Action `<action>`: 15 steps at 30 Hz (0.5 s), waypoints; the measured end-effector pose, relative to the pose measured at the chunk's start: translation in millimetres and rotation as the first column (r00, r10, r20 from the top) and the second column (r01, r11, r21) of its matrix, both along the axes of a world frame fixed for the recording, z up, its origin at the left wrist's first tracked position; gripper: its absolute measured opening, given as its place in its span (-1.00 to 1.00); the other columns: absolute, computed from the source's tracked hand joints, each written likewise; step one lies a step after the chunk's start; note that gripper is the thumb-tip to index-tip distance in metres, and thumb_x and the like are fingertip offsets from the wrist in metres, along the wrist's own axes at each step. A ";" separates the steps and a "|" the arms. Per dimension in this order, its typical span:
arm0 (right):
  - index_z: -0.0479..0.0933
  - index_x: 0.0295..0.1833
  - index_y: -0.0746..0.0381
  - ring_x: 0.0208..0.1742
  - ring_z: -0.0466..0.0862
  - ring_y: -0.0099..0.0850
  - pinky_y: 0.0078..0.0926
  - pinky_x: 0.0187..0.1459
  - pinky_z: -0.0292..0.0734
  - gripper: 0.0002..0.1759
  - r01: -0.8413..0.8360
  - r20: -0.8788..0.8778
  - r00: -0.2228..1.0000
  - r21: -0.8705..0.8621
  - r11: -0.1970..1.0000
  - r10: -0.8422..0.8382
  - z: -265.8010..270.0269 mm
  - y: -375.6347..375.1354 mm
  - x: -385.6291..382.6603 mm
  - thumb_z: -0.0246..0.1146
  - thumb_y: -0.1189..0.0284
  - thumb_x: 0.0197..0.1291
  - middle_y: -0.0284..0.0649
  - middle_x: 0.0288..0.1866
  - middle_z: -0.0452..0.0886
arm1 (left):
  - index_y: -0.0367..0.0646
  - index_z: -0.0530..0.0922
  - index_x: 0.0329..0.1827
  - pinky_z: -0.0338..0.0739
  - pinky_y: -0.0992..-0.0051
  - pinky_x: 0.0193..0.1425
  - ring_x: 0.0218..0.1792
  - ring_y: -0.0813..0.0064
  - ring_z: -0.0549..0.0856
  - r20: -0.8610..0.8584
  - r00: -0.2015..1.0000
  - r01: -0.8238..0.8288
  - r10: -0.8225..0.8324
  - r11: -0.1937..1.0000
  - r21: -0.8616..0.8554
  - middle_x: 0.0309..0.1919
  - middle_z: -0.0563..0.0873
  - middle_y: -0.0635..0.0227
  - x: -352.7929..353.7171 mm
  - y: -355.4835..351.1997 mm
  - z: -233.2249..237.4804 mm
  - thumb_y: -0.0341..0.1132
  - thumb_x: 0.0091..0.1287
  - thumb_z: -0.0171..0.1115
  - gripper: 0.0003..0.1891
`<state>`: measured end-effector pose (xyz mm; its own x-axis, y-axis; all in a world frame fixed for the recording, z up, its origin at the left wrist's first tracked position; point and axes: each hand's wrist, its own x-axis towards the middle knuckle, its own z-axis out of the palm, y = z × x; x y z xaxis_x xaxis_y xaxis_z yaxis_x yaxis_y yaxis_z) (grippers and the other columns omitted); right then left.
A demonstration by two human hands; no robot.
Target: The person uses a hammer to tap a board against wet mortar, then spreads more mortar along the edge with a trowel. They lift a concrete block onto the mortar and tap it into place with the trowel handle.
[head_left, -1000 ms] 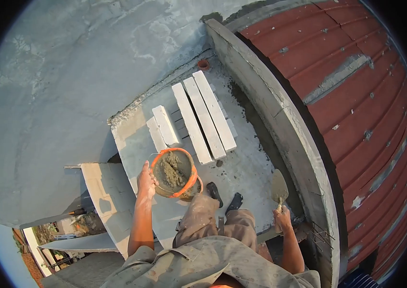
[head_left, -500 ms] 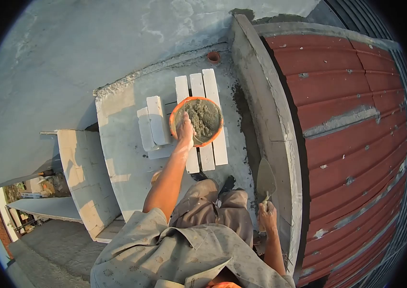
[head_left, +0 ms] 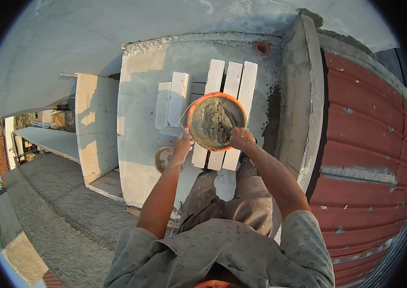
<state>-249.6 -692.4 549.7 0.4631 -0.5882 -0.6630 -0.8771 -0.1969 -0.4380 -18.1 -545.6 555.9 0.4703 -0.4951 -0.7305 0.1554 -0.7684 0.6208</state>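
An orange bucket [head_left: 191,126] of wet grey mortar [head_left: 215,120] stands on several long white blocks [head_left: 248,81]. At the bucket's lower left edge is my left hand [head_left: 182,145], its fingers bent close to the rim and the wire handle; what they grip is too small to tell. My right hand [head_left: 241,138] is closed round the trowel's handle at the right rim. The trowel's blade [head_left: 227,123] is partly sunk in the mortar.
More white blocks [head_left: 178,98] lie left of the bucket. Below them sits a round mortar-stained container [head_left: 163,158]. A low wall [head_left: 297,96] and red roofing [head_left: 366,144] run along the right. A short clay pipe [head_left: 262,48] is at the back.
My right hand has brought the trowel from beside the right wall into the bucket. My left hand has moved from over the mortar to the bucket's lower left edge. The view has shifted.
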 end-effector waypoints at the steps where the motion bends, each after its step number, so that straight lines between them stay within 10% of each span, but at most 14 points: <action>1: 0.59 -0.09 0.35 -0.31 0.72 -0.15 -0.20 -0.25 0.63 -0.70 0.059 -0.001 0.998 0.167 0.984 -0.060 18.1 -13.2 -2.9 0.17 0.33 0.26 0.06 -0.29 0.66 | -0.12 0.44 0.41 0.57 0.40 -0.03 -0.06 0.34 0.72 0.016 1.000 0.012 -0.012 1.000 0.015 0.09 0.65 0.20 -0.5 -2.4 -9.7 0.18 0.55 -0.10 -0.38; 6: 0.58 -0.21 0.35 -0.59 0.60 -0.38 -0.35 -0.51 0.53 -0.63 0.272 0.021 0.938 0.577 0.770 -0.346 38.4 -30.3 -43.7 0.21 0.20 0.28 -0.16 -0.54 0.56 | -0.26 0.38 0.43 0.50 0.40 0.21 0.14 0.21 0.67 0.159 0.985 -0.063 0.071 0.997 -0.053 0.19 0.63 0.06 -13.3 0.9 -1.0 0.08 0.56 -0.05 -0.38; 10: 0.50 -0.34 0.28 -0.60 0.49 -0.53 -0.44 -0.54 0.46 -0.63 0.211 0.115 0.921 0.654 0.727 -0.371 46.3 -33.6 -65.2 0.23 0.17 0.33 -0.34 -0.59 0.44 | -0.36 0.37 0.40 0.45 0.27 0.31 0.29 0.18 0.56 0.580 0.788 -0.069 0.205 0.966 -0.248 0.25 0.58 0.01 4.5 -27.9 14.5 -0.05 0.55 0.06 -0.43; 15: 0.50 -0.31 0.31 -0.51 0.37 -0.50 -0.40 -0.41 0.38 -0.71 0.206 0.367 0.828 0.503 0.839 -0.423 37.6 -19.6 -104.0 0.33 0.30 0.27 -0.31 -0.57 0.40 | -0.31 0.44 0.36 0.44 0.27 0.34 0.32 0.18 0.54 0.566 0.822 0.140 0.059 0.944 -0.300 0.28 0.55 0.01 32.7 -155.9 43.0 -0.02 0.53 0.08 -0.45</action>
<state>-353.5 -712.1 587.3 0.6078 -0.4637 -0.6446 -0.5388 0.3555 -0.7638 14.6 -701.5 598.9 0.7207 -0.6777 -0.1457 -0.3222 -0.5136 0.7952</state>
